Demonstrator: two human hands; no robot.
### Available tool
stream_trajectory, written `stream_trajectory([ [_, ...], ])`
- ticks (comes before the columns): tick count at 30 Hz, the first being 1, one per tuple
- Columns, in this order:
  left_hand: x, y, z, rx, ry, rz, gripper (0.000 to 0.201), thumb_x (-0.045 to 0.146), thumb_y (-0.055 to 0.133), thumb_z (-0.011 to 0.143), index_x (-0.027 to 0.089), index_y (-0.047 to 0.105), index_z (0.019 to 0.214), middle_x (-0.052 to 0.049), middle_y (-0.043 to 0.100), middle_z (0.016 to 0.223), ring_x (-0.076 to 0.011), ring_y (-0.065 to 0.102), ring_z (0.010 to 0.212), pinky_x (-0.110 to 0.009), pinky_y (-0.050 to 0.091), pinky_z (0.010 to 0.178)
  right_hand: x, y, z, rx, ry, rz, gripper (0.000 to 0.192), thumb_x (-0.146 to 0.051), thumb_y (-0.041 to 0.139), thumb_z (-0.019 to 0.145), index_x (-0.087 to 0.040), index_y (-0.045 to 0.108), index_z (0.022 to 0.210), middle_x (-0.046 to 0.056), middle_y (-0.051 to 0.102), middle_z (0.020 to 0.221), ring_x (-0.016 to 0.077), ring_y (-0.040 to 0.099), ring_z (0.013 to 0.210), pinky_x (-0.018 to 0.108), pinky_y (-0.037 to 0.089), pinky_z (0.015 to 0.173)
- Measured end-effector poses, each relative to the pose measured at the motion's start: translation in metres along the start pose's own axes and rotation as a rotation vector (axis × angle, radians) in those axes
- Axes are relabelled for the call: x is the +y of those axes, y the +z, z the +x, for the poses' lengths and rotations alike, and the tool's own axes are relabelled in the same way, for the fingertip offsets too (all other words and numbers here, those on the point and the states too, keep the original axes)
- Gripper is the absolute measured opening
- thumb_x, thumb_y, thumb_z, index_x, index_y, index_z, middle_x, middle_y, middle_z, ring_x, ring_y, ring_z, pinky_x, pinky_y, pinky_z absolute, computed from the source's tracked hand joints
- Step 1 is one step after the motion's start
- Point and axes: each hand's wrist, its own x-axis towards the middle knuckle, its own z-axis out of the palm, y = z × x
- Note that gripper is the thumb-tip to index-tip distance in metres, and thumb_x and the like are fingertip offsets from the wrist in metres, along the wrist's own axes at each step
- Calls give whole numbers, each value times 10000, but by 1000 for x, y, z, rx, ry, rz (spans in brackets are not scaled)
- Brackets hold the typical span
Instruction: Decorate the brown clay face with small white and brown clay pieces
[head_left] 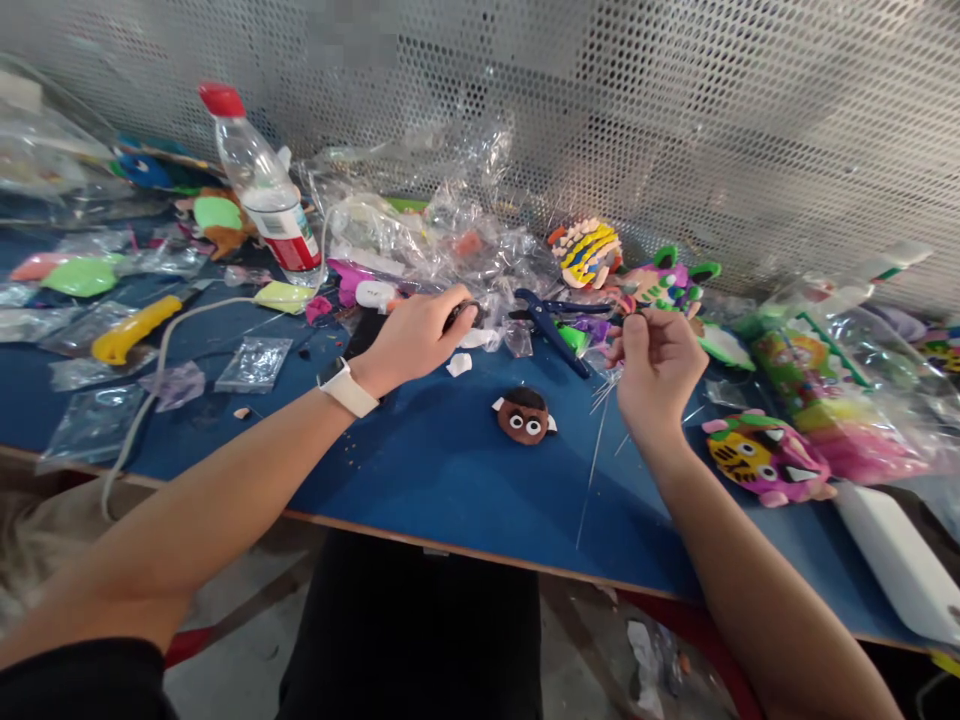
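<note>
My left hand (pixel 416 335), with a pale watch on its wrist, is closed round a dark lump (pixel 459 314) above the back part of the table; most of the lump is hidden by the fingers. Over to the right, my right hand (pixel 654 365) is pinched, and what its fingertips hold is too small to name. A brown clay head (pixel 523 417) with black hair, white ears and round eyes lies on the table between the hands. Dark blue pliers (pixel 553 330) rest behind it. Thin wires (pixel 594 460) lie below my right hand.
A red-capped bottle (pixel 270 195) and a yellow-handled cutter (pixel 139 330) stand and lie at the left. Clear plastic bags (pixel 450 230) crowd the back against a perforated metal panel (pixel 600 90). A tiger-striped clay face (pixel 761 455) and a white box (pixel 892 560) are at the right. A cable (pixel 169 350) crosses the left.
</note>
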Motion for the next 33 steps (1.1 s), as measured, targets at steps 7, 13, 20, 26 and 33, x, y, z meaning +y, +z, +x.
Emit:
stream_trajectory([
  [7, -17, 4, 2, -42, -26, 158, 311, 244, 377, 1113, 150, 635, 1259, -154, 703, 1253, -282, 657, 1158, -409, 524, 963, -8, 18, -20, -228, 205, 90, 194, -415, 711, 973, -240, 752, 1046, -14, 692, 743, 112, 601, 539, 263, 515, 506],
  [13, -26, 8, -4, -108, 4, 338, 395, 153, 364, 1083, 140, 646, 1360, -162, 699, 1256, -311, 617, 1149, -506, 497, 1033, -13, 25, -35, -383, 271, 107, 220, -370, 755, 927, -236, 810, 1094, 36, 780, 856, 177, 735, 736, 328, 611, 652],
  [20, -37, 17, -7, -226, 50, 375, 405, 282, 469, 1064, 119, 688, 1364, -193, 644, 1421, -379, 508, 1307, -596, 413, 1119, -11, 23, -36, -496, 226, 83, 173, -343, 694, 997, -233, 791, 1089, 49, 804, 945, 199, 779, 783, 357, 636, 694],
  [26, -3, 16, -6, 2, 251, 193, 364, 396, 494, 1118, 176, 641, 1369, -148, 667, 1328, -310, 582, 1220, -491, 483, 1061, -25, 20, -36, -528, 9, 3, 259, -300, 561, 1087, -285, 791, 1207, 46, 836, 1162, 257, 769, 1178, 491, 619, 1067],
  [33, 44, 28, -17, 90, 490, 91, 167, 244, 539, 1117, 202, 674, 1205, -64, 713, 1069, -217, 633, 1001, -365, 493, 903, -25, 20, -43, -569, 33, 113, 504, -281, 645, 1050, -297, 552, 1545, 76, 792, 1304, 286, 720, 1322, 513, 598, 1139],
])
